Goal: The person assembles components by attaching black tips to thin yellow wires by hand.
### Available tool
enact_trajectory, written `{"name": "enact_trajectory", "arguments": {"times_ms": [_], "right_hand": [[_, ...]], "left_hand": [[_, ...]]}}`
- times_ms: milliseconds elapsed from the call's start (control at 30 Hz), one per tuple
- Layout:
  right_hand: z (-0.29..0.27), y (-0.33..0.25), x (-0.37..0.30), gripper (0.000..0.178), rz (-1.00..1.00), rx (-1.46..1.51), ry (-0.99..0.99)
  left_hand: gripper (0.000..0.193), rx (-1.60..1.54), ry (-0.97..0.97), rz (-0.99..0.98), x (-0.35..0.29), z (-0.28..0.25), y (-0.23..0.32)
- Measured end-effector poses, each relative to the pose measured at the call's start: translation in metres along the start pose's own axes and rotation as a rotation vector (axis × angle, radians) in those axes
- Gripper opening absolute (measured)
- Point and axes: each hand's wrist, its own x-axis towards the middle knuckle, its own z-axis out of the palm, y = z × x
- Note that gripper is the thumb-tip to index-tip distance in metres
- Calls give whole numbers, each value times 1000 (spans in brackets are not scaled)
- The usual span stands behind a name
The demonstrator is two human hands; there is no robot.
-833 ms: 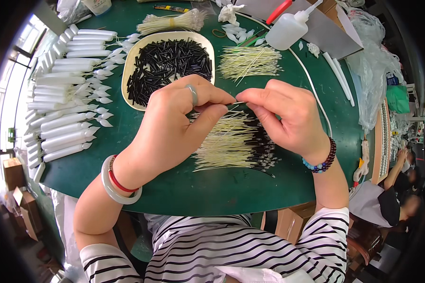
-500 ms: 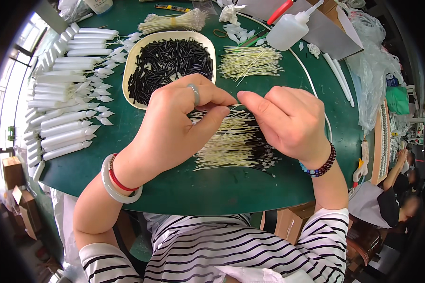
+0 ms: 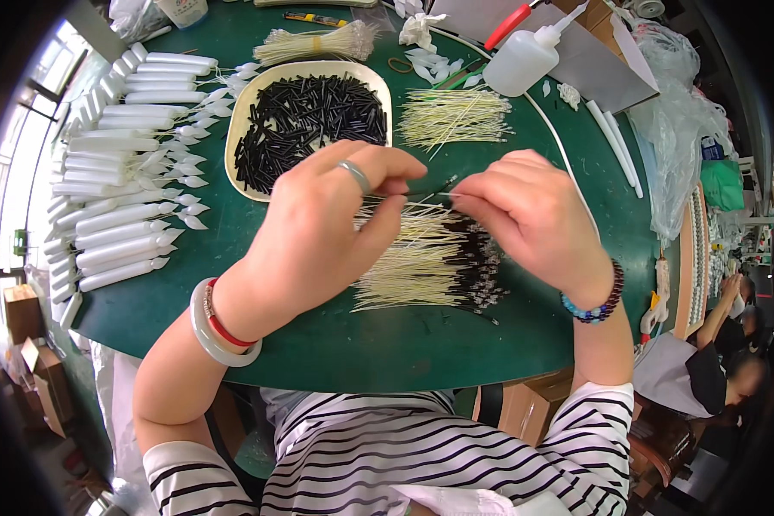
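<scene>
Above a layer of thin pale wires (image 3: 408,267), my left hand (image 3: 327,228) is pinched at the fingertips around a thin, partly dark wire (image 3: 420,194). My right hand (image 3: 533,219) pinches close to the wire's other side, thumb against forefinger. A small gap separates the hands, and motion blurs the fine detail there. Many wires in the layer have black sleeves (image 3: 473,267) and small clear tips at their right ends. Just beyond my left hand, a cream tray (image 3: 230,150) holds a heap of short black tubes (image 3: 314,116).
White candle-shaped sticks (image 3: 120,225) with flame tips fill the left side. Bundled wires (image 3: 318,43) and loose wires (image 3: 454,116) lie at the back. A white squeeze bottle (image 3: 522,62) stands back right, near white tubes (image 3: 615,142). Another person (image 3: 705,361) sits far right.
My hands have drawn slightly apart, the right one shifting a little right and down. A dark stretch of wire now shows between them.
</scene>
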Motion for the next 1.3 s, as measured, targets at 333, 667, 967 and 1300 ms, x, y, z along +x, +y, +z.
{"name": "enact_trajectory", "arguments": {"times_ms": [333,667,967,1300], "right_hand": [[1,-6,2,9,129,207,48],[-1,-8,4,10,118,163,19],[2,-7,4,16,119,290,88],[6,-9,5,9,89,199,98]], "left_hand": [[22,5,-18,-31,-1,-2,-2],[20,-166,-59,-114,-2,-3,4],[20,-215,-51,-151,-2,-4,4],[18,-202,-65,-101,-3,-6,2]]}}
